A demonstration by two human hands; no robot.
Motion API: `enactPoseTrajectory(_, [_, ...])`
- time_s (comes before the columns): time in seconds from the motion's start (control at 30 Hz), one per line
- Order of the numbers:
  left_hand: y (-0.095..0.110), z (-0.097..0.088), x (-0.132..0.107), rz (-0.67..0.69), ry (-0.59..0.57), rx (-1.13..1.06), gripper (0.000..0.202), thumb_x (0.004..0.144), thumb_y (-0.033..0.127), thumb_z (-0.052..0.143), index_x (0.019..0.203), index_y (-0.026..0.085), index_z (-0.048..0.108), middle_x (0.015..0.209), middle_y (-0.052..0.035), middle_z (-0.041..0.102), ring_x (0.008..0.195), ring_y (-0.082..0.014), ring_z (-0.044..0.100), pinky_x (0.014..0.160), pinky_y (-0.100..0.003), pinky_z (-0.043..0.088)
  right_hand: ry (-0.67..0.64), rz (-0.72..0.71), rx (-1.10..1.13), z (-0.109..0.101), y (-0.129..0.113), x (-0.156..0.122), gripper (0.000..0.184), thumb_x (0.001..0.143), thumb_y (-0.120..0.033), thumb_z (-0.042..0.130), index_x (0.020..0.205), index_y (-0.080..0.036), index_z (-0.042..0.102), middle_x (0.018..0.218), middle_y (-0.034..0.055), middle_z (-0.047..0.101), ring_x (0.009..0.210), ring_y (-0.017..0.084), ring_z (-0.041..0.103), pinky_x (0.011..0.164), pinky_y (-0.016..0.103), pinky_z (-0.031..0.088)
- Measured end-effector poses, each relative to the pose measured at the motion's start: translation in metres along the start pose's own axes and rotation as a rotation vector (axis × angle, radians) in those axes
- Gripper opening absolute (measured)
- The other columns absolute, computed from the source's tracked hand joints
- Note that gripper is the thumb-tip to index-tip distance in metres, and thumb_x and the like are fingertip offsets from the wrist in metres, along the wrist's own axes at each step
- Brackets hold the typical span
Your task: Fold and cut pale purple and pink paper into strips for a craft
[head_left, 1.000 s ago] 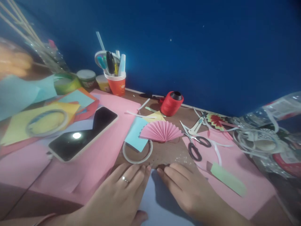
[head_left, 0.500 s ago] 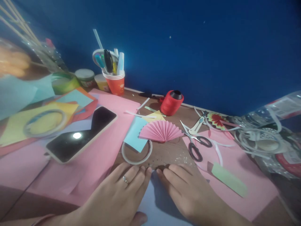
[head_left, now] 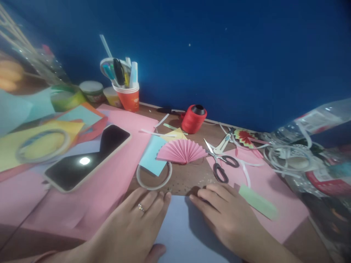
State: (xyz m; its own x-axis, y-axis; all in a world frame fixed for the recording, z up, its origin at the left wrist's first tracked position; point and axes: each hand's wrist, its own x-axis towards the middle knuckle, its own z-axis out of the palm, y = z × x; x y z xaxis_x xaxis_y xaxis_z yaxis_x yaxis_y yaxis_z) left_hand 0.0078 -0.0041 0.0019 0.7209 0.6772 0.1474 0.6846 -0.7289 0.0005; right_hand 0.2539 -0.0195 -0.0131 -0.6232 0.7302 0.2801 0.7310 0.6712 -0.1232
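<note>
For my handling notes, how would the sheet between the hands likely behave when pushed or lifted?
The sheet will probably be light and floppy, as it looks like thin paper. Its visible part lies flat, so it seems unlikely to roll. Pushed, it may resist sliding, since the left hand and right hand appear to rest on it.

A head-worn camera looks forward and down, close over the table (head_left: 189,177).

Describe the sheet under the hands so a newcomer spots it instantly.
Find the brown table below the blue wall. At its near side, the pale bluish sheet lies between and beneath the left hand and right hand. Unlike the pink sheets to either side, it has both hands on it.
</note>
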Motion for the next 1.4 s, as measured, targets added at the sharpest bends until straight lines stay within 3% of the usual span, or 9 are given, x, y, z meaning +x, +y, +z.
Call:
enactPoseTrajectory(0.13, [-0.001,0.005,-0.006,0.020,0.026,0.036,0.054,0.071,0.057,0.061,0.112,0.023,0.066,0.110,-0.0028,0.069,0.098,-0.0235,0.058,0.090,-0.038,0.035,-0.014,0.016,-0.013,-0.001,0.002,-0.007,0.028,0.090,-0.010,0.045,0.112,-0.013,0.061,0.101,0.0067,0.065,0.090,0.023,0.051,0.080,0.041,0.038])
enactPoseTrajectory(0.3, [-0.002,0.007,-0.013,0.014,0.068,0.101,0.037,0.086,0.040,0.046,0.104,0.017,0.069,0.104,-0.0080,0.069,0.096,-0.0242,0.059,0.086,-0.037,0.041,0.044,0.012,0.039,0.004,-0.005,-0.003,0.026,0.093,-0.011,0.042,0.109,-0.011,0.062,0.094,0.0086,0.066,0.084,0.020,0.053,0.073,0.035,0.042])
enactPoseTrajectory(0.43, [-0.002,0.008,-0.012,0.054,0.114,0.052,0.037,0.087,0.037,0.045,0.115,0.019,0.061,0.110,-0.0053,0.065,0.099,-0.0197,0.058,0.085,-0.029,0.042,0.079,0.002,0.075,0.007,-0.008,0.002,0.027,0.093,-0.011,0.041,0.110,-0.010,0.062,0.092,0.0093,0.066,0.083,0.019,0.055,0.071,0.034,0.044])
enactPoseTrajectory(0.53, [0.000,0.011,-0.008,0.074,0.132,0.037,0.037,0.087,0.031,0.046,0.120,0.019,0.058,0.114,-0.0025,0.065,0.102,-0.0184,0.057,0.088,-0.029,0.040,0.072,0.002,0.087,0.007,-0.006,0.002,0.029,0.092,-0.008,0.043,0.116,-0.011,0.060,0.094,0.0092,0.066,0.085,0.019,0.055,0.073,0.034,0.045])
enactPoseTrajectory(0.73, [0.004,0.007,-0.003,0.102,0.041,0.104,0.042,0.083,0.041,0.054,0.117,0.017,0.062,0.105,-0.0023,0.069,0.092,-0.0212,0.058,0.090,-0.037,0.036,0.056,0.018,0.069,0.007,0.000,-0.001,0.027,0.094,-0.012,0.041,0.108,-0.015,0.064,0.090,0.0070,0.066,0.083,0.019,0.054,0.072,0.035,0.043])
enactPoseTrajectory(0.9, [0.007,0.004,-0.001,0.060,0.000,0.145,0.047,0.076,0.046,0.064,0.115,0.019,0.064,0.106,-0.0023,0.069,0.097,-0.0223,0.056,0.096,-0.039,0.030,0.059,0.011,0.017,0.001,0.004,-0.005,0.025,0.094,-0.012,0.042,0.104,-0.015,0.065,0.087,0.0054,0.067,0.082,0.018,0.054,0.071,0.034,0.042])
enactPoseTrajectory(1.13, [0.000,0.010,-0.002,0.122,0.018,0.137,0.050,0.076,0.046,0.063,0.117,0.017,0.063,0.104,-0.0031,0.070,0.094,-0.0216,0.056,0.098,-0.040,0.026,0.086,0.009,-0.013,-0.006,0.012,-0.020,0.026,0.094,-0.012,0.041,0.101,-0.013,0.066,0.088,0.0061,0.068,0.083,0.019,0.054,0.075,0.035,0.045])
enactPoseTrajectory(1.3, [-0.003,0.013,-0.005,0.169,0.058,0.111,0.040,0.089,0.035,0.043,0.117,0.014,0.062,0.108,-0.0068,0.068,0.097,-0.0245,0.055,0.097,-0.045,0.026,0.086,0.055,0.004,-0.007,0.019,-0.031,0.024,0.093,-0.012,0.044,0.102,-0.014,0.066,0.089,0.0072,0.068,0.086,0.018,0.057,0.075,0.035,0.046])
enactPoseTrajectory(1.4, [-0.005,0.016,-0.006,0.161,0.103,0.072,0.038,0.088,0.031,0.044,0.119,0.015,0.060,0.105,-0.0054,0.068,0.098,-0.0245,0.055,0.099,-0.043,0.027,0.128,0.076,0.014,-0.005,0.020,-0.033,0.022,0.090,-0.010,0.047,0.102,-0.012,0.066,0.089,0.0073,0.068,0.087,0.019,0.057,0.076,0.035,0.047])
